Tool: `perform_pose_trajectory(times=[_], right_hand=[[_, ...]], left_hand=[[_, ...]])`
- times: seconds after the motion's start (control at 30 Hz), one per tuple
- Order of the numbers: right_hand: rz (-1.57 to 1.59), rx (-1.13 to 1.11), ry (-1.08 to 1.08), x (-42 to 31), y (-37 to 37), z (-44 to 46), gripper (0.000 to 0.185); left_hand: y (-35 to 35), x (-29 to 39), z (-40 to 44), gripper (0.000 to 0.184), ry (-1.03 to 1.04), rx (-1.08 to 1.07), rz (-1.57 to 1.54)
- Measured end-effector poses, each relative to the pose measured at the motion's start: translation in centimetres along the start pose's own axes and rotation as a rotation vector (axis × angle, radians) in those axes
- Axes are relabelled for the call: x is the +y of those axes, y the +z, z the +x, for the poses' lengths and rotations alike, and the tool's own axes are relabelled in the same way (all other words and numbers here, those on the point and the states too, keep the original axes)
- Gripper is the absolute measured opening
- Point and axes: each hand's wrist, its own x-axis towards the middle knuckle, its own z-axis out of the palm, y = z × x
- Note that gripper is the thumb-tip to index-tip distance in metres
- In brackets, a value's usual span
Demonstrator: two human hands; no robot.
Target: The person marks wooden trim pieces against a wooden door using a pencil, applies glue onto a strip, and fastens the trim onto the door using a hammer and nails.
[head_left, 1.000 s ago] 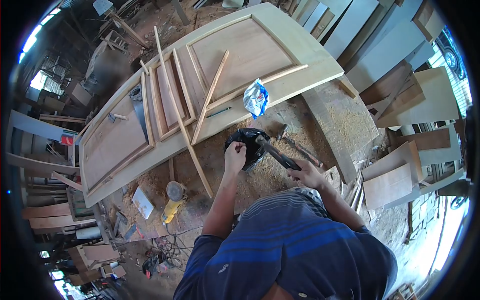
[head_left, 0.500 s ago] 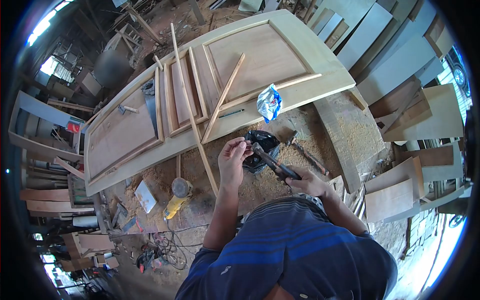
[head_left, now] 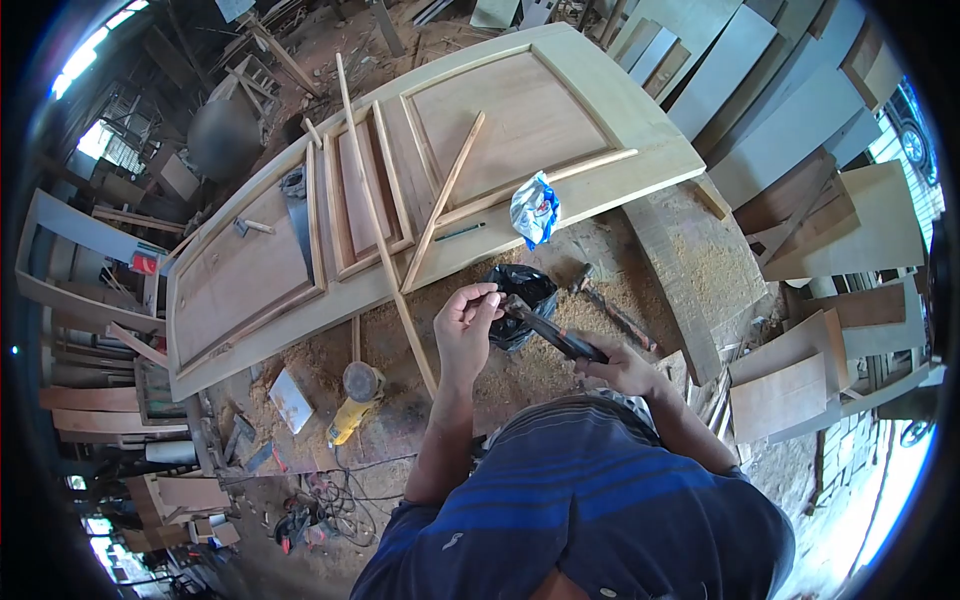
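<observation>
My left hand [head_left: 466, 325] is raised over the near side of the bench, thumb and fingertips pinched together; whatever sits between them is too small to make out. In my right hand [head_left: 622, 366] is a pair of pliers [head_left: 545, 328] with dark grips and orange marks, its head pointing at my left fingertips. Behind both hands lies an open black plastic bag [head_left: 524, 287]. A hammer [head_left: 612, 308] rests on the bench just right of the bag. Beyond them lies a pale wooden panelled door [head_left: 640, 165] with moulding strips around its panels.
Loose wooden strips [head_left: 388, 265] lie across the door, one reaching toward my left forearm. A blue-and-white packet [head_left: 535, 210] sits at its near edge. On the left are a yellow power tool [head_left: 350, 410], a white square piece [head_left: 290, 400] and another hammer [head_left: 254, 227]. Sawdust covers the bench.
The pliers' head has dipped slightly and shifted a little beside my left fingertips. Both hands keep nearly the same place, and the view has shifted slightly.
</observation>
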Motion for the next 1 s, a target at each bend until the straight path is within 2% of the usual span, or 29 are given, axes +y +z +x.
perform_pose_trajectory(times=[0.07, 0.17, 0.27, 0.37, 0.57, 0.67, 0.77, 0.87, 1.0], right_hand=[[0.083, 0.029, 0.111, -1.0, 0.2, -0.5, 0.047], [-0.442, -0.14, 0.274, -2.2, 0.1, 0.8, 0.046], [-0.104, -0.098, 0.382, 3.0, 0.8, 2.1, 0.044], [0.049, -0.102, 0.226, 0.7, 1.9, 1.5, 0.046], [0.031, -0.111, 0.284, 0.9, 2.0, 1.4, 0.047], [0.049, -0.105, 0.224, 0.7, 2.1, 1.6, 0.047], [-0.064, -0.075, 0.3, 1.2, 1.7, 1.8, 0.047], [-0.062, -0.013, 0.279, 1.8, 1.8, 2.2, 0.048], [-0.29, 0.099, 0.328, 0.2, 2.9, 2.1, 0.054]], left_hand=[[0.1, 0.2, -0.2, 0.02, -0.002, -0.022, 0.036], [0.7, 0.7, -0.6, 0.019, -0.01, -0.07, 0.097], [1.4, 1.2, -1.1, 0.019, -0.008, -0.1, 0.122], [1.6, 1.9, -1.2, 0.019, 0.021, -0.124, 0.15], [1.2, 2.7, -1.0, 0.019, 0.038, -0.166, 0.175], [1.2, 3.2, -0.9, 0.018, 0.046, -0.17, 0.181], [1.3, 3.2, -1.0, 0.017, 0.044, -0.155, 0.191], [1.5, 3.0, -1.0, 0.018, 0.034, -0.153, 0.184], [1.7, 2.9, -1.2, 0.018, 0.024, -0.172, 0.185]])
